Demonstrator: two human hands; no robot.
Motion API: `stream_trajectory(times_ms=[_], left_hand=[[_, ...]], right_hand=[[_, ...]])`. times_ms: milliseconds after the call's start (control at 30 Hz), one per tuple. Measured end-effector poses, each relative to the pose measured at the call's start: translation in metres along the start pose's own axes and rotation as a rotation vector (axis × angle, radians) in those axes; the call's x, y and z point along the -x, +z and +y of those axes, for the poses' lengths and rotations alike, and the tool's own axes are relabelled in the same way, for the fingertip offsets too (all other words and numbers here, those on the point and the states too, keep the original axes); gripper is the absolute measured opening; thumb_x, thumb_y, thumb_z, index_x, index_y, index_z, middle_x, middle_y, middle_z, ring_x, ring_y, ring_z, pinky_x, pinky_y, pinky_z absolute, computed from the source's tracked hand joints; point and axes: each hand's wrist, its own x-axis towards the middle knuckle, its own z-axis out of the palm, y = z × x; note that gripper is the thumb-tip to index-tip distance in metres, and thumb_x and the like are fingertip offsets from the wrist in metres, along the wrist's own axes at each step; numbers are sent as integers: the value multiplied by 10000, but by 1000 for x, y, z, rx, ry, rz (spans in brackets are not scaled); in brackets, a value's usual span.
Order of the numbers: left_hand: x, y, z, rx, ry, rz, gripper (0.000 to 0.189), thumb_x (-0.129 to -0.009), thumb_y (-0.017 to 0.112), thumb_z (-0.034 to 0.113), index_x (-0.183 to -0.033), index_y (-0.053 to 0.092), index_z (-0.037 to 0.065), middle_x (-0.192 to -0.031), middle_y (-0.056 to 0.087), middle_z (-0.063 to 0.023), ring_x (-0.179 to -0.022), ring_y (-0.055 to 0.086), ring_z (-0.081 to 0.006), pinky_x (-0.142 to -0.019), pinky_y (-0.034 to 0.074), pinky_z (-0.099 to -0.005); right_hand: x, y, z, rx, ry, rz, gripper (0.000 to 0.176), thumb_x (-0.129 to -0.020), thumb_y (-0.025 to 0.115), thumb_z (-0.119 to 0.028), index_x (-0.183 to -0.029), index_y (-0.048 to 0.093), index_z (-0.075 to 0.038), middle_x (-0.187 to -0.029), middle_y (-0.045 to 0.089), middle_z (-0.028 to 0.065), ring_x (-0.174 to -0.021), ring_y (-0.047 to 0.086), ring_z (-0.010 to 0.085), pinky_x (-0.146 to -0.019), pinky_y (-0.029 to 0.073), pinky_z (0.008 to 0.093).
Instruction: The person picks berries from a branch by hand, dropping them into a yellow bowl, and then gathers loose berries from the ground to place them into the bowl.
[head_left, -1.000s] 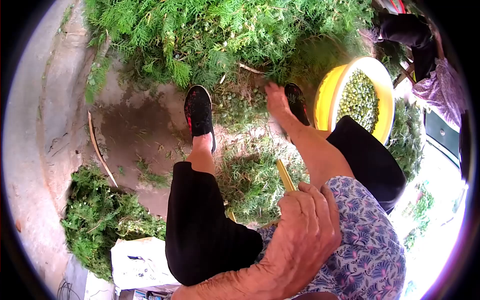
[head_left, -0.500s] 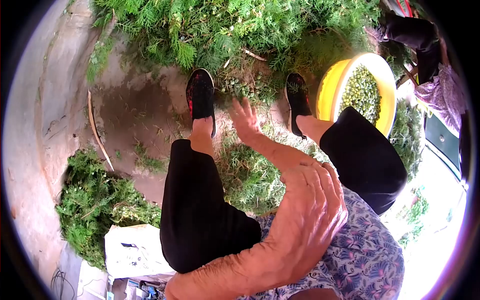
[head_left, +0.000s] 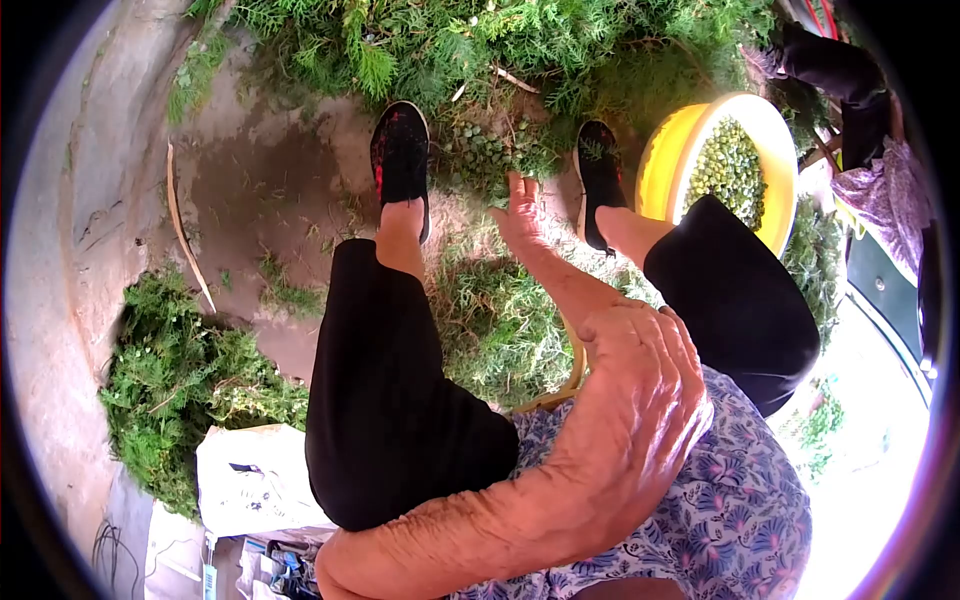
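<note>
My right hand reaches down between my two shoes with its fingers stretched out. Its fingertips are right at the lower edge of a small heap of green cones and sprigs on the ground. Nothing shows in this hand. My left arm crosses in front of my body, and my left hand lies over my right forearm, its fingers bent close together around it near the elbow. Cut evergreen sprigs lie below my right hand, between my legs.
A yellow tub of small green cones stands beside my right leg. Evergreen branches are piled ahead, and another pile lies left. A white sack is at lower left. Another person's dark-clothed leg shows at upper right.
My right hand has moved forward and slightly right, to the edge of the cone heap. My left hand stays on my right forearm. The view has shifted a little.
</note>
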Motion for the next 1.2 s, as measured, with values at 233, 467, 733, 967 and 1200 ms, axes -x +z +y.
stream_trajectory(times_ms=[233,467,733,967,1200], left_hand=[[0,-11,2,157,-26,-136,283,-757,535,175,-912,629,-43,-771,588,-126,-695,514,-150,-565,360,-269],[5,4,4,207,-51,116,274,-760,526,176,-905,629,-33,-774,587,-126,-698,516,-160,-570,365,-277],[2,-8,0,206,-52,-34,199,-751,532,177,-819,611,7,-678,514,-65,-661,484,-143,-548,337,-274],[6,-11,1,217,-33,-55,163,-737,543,164,-775,603,17,-688,518,-66,-657,480,-145,-552,330,-280],[7,-6,7,161,-18,17,200,-748,535,161,-823,618,-4,-698,528,-71,-660,486,-147,-557,335,-283]], right_hand=[[-7,27,53,-209,-60,210,200,-720,677,-54,-865,549,-1,-886,475,160,-801,497,325,-680,412,436],[-20,36,0,50,216,-149,396,-785,664,-338,-978,534,-18,-984,549,164,-856,550,285,-723,451,398],[-46,-1,-1,108,301,-405,374,-734,684,-371,-960,654,-73,-821,654,97,-793,626,243,-705,486,422],[-41,-69,10,-1028,484,-518,223,-798,686,-147,-890,619,44,-716,634,106,-534,561,134,-433,427,255],[-6,-91,-15,-518,286,-1217,370,-774,685,-116,-1117,598,-6,-920,665,161,-617,638,201,-793,507,362]])
